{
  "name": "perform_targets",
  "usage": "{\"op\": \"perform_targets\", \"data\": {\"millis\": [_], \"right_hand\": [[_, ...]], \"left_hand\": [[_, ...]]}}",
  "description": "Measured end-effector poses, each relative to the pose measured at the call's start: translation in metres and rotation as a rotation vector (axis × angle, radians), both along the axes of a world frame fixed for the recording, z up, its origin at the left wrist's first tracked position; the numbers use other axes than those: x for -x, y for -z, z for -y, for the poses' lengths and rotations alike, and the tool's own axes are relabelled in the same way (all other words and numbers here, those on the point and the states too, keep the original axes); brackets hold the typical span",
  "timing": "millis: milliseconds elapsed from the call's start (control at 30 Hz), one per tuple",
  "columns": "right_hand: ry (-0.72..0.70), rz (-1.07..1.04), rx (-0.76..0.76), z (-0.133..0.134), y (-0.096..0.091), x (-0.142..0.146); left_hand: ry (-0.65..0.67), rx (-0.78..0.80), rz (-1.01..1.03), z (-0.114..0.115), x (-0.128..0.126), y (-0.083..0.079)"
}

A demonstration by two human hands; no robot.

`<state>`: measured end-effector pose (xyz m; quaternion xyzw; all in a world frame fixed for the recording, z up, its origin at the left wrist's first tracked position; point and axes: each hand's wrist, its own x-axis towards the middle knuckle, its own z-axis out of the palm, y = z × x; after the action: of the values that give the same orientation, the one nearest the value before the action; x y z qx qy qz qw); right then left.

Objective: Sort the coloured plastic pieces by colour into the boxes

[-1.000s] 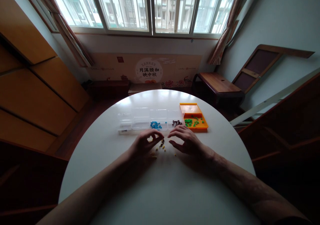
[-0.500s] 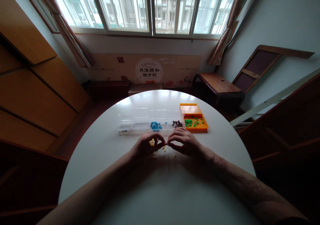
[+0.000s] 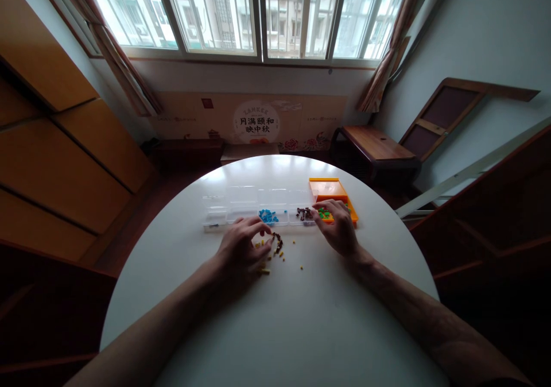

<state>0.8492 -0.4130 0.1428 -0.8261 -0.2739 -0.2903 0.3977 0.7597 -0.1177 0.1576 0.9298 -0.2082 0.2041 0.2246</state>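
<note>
My left hand (image 3: 244,244) is closed in a pinch at one end of a curved piece made of small dark brown blocks (image 3: 279,243), low over the white table. Loose yellow blocks (image 3: 266,271) lie under and around these fingers, several of them partly hidden. My right hand (image 3: 338,226) reaches to the right, thumb and forefinger apart, beside a heap of brown blocks (image 3: 303,215) in a clear compartment. Its fingers partly cover the green blocks (image 3: 323,213) in an orange box (image 3: 353,217). No piece shows between the right fingertips.
A clear plastic organizer (image 3: 243,219) with raised lids stands across the table (image 3: 275,329). One compartment holds blue blocks (image 3: 267,216). Beyond the table's round edge are a wooden stool-like table (image 3: 374,141) and a printed panel (image 3: 181,108) under the window.
My hands have moved apart from their fingertip-to-fingertip pose. The right went forward and right to the brown blocks; the left shifted slightly left, and the brown curved piece now shows.
</note>
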Motion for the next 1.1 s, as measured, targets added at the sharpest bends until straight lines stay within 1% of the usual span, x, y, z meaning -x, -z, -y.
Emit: {"op": "perform_targets", "data": {"millis": [100,300,400,500,633,767,867,967,1100], "right_hand": [[-0.016,-0.022,0.014,0.000,0.002,-0.001],[-0.123,-0.036,0.046,-0.009,-0.004,0.010],[-0.184,-0.033,0.042,-0.010,-0.006,0.013],[-0.289,-0.025,0.056,-0.011,-0.006,0.016],[-0.461,0.018,0.158,-0.016,-0.007,0.023],[-0.571,0.064,0.233,-0.020,-0.009,0.027],[-0.595,0.074,0.250,-0.021,-0.006,0.025],[-0.595,0.075,0.256,-0.021,-0.003,0.023],[-0.595,0.067,0.260,-0.021,-0.004,0.025]], "left_hand": [[0.003,-0.019,-0.012,0.001,-0.001,0.003],[0.038,-0.044,0.035,-0.001,-0.005,0.011],[0.065,-0.050,0.068,-0.001,-0.006,0.011],[0.109,0.006,0.065,0.002,-0.005,0.007],[0.199,0.095,0.067,0.008,-0.001,0.000],[0.259,0.152,0.066,0.015,0.003,0.000],[0.276,0.158,0.089,0.019,0.003,0.004],[0.266,0.157,0.096,0.022,0.004,0.006],[0.248,0.148,0.081,0.022,0.005,0.006]]}}
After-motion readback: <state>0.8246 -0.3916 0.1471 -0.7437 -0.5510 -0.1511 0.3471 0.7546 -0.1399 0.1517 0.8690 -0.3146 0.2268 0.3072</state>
